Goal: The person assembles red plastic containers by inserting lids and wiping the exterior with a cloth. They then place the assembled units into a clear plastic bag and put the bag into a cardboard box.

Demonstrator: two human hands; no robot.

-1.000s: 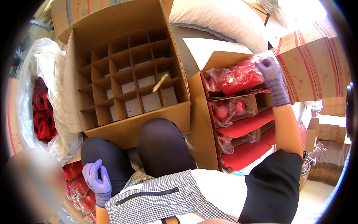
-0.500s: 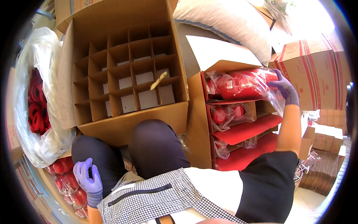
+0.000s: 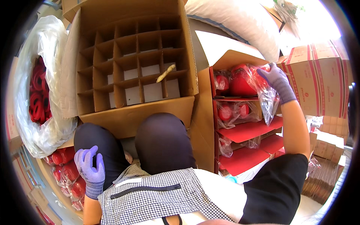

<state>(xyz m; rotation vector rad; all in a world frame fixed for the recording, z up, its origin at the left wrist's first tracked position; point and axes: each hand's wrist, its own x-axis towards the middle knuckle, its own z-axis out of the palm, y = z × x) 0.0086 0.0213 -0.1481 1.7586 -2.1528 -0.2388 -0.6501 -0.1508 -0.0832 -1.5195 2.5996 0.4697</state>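
My right hand (image 3: 280,83), in a purple knit glove, grips the end of a rounded red item in a clear plastic bag (image 3: 243,80). That item lies in the top section of an open carton (image 3: 204,135) on my right, and loose plastic hangs below my fingers. The item's exact kind is hidden by the bag. Near my left thigh, my left hand (image 3: 91,170), also gloved, has its fingers slightly bent and the thumb apart, holding nothing. Ahead of my knees stands a carton with cardboard dividers (image 3: 138,54); a pale yellow, stick-like piece (image 3: 166,73) rests across its divider edges.
A clear plastic bag (image 3: 56,93) of red ring-like parts stands at the left. Below it sit several wrapped red items (image 3: 69,170). Stacked cartons (image 3: 318,78) fill the right side, with flattened cardboard (image 3: 322,183) below. A large white sack (image 3: 236,22) lies behind.
My right hand has shifted on the bagged red item, and its loose plastic now hangs lower. The view has moved slightly. My left hand stays by my thigh.
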